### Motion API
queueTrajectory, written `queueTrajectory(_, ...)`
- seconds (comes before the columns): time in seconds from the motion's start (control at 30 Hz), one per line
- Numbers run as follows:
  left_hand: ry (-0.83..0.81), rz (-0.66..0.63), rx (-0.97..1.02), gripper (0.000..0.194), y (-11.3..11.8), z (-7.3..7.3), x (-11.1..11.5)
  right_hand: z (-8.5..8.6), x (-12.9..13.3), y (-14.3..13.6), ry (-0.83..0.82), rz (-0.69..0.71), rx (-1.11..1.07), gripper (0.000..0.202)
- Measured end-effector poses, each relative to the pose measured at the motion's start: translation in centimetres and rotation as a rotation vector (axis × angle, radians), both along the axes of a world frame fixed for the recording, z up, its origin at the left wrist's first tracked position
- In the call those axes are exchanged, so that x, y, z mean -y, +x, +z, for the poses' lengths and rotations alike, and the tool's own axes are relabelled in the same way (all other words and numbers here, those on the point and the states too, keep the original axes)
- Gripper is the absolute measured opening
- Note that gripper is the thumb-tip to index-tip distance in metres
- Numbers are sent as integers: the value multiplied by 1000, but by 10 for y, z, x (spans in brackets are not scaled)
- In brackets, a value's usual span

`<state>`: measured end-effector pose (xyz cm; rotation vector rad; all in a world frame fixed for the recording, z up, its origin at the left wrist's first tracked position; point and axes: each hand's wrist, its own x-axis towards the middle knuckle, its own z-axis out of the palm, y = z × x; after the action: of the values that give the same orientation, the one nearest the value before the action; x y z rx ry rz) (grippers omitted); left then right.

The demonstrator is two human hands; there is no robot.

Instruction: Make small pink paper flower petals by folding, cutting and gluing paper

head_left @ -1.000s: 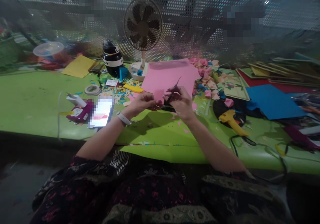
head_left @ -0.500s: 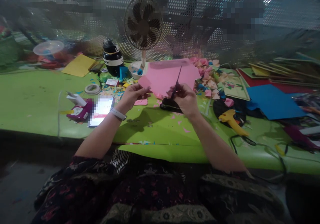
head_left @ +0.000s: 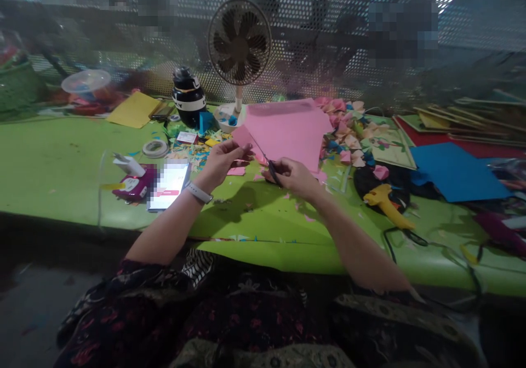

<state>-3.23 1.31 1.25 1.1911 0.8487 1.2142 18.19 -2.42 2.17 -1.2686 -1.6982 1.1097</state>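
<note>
My left hand [head_left: 224,162] pinches a small piece of pink paper [head_left: 242,135] between thumb and fingers. In my right hand [head_left: 291,175] is a pair of dark scissors [head_left: 270,166], its blades pointing up and left, close to the held paper. Whether the blades touch that piece, I cannot tell. Behind both hands lies a large pink paper sheet [head_left: 287,129]. Small pink scraps [head_left: 236,171] lie on the green table [head_left: 255,214] beneath and around my hands.
Folded paper pieces [head_left: 343,132] are heaped to the right. A yellow glue gun [head_left: 386,203] rests beside blue paper [head_left: 456,170]. On the left are a phone [head_left: 172,179], a purple socket block [head_left: 135,184] and a tape roll [head_left: 155,148]. Behind stand a fan [head_left: 240,44] and a black bottle [head_left: 189,102].
The scissors have swung from pointing up and right to pointing up and left, toward the paper in my left hand. My right hand has moved slightly left and turned. My left hand keeps its pinch.
</note>
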Motion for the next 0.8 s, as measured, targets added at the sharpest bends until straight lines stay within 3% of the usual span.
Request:
queueTrajectory(0.17,26,8,-11,31,-2,1,0,3,1,-1,-2,-18,51,44)
queueTrajectory(0.4,22,-79,48,33,0,6,5,3,3,-1,-50,29,62,48)
queueTrajectory(0.8,14,-66,105,28,1,6,5,5,7,-6,-80,20,12,51)
